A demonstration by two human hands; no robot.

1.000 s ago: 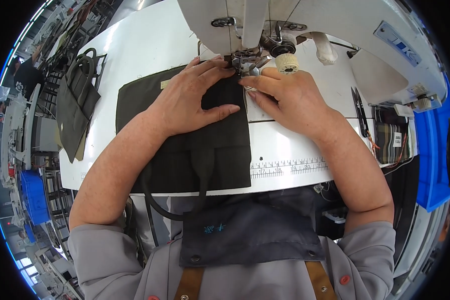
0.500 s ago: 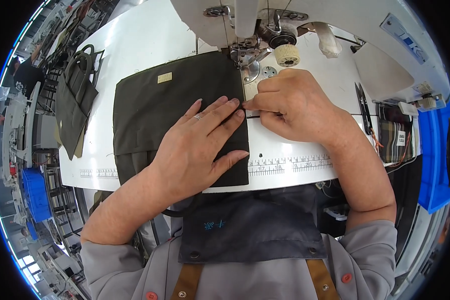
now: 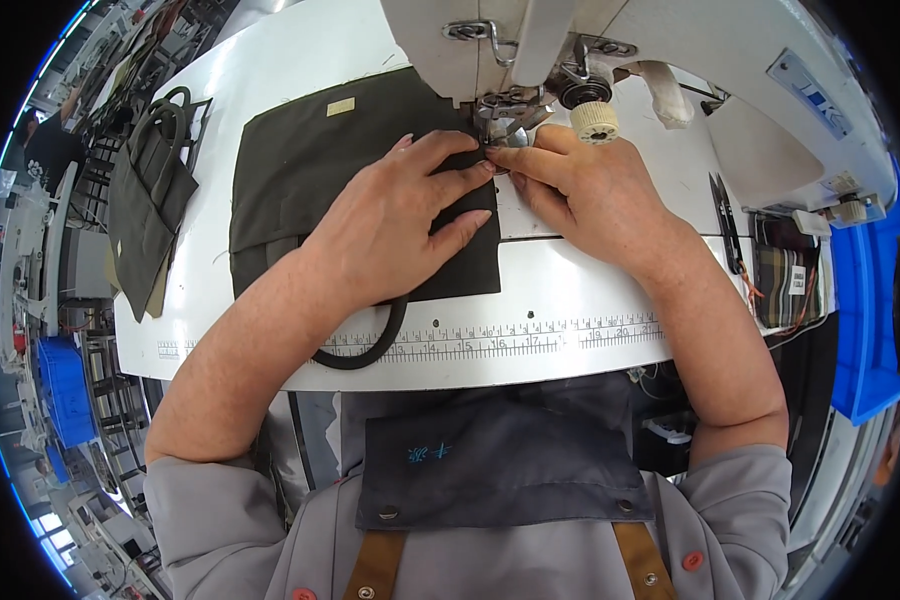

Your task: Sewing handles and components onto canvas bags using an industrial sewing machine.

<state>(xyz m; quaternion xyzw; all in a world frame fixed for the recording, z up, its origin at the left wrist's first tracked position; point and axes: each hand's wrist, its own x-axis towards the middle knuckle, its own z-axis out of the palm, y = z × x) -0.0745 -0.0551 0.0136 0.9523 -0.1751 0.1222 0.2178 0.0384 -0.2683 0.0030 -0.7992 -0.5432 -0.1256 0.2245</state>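
My left hand (image 3: 405,210) lies with fingers spread on a dark olive fabric piece (image 3: 290,170), which has a small pale tag (image 3: 340,106) and a looped handle (image 3: 365,350) curving from its near side. My right hand (image 3: 580,190) pinches the fabric's right edge just in front of the presser foot area of a white sewing machine (image 3: 490,45). Its thumb and index finger are close to my left fingertips. The needle itself is too small to make out.
The white table (image 3: 570,270) has a ruler along its front. Another olive piece with handles (image 3: 150,220) lies at left, black scissors (image 3: 725,220) and plaid cloth (image 3: 780,280) at right. Blue bins (image 3: 865,330) stand beside the table. A person in black (image 3: 50,160) is far left.
Compared with half a second ago, the fabric has slid forward, away from me, toward the back, and both my hands have moved forward to the machine's foot. More of the ruler now shows.
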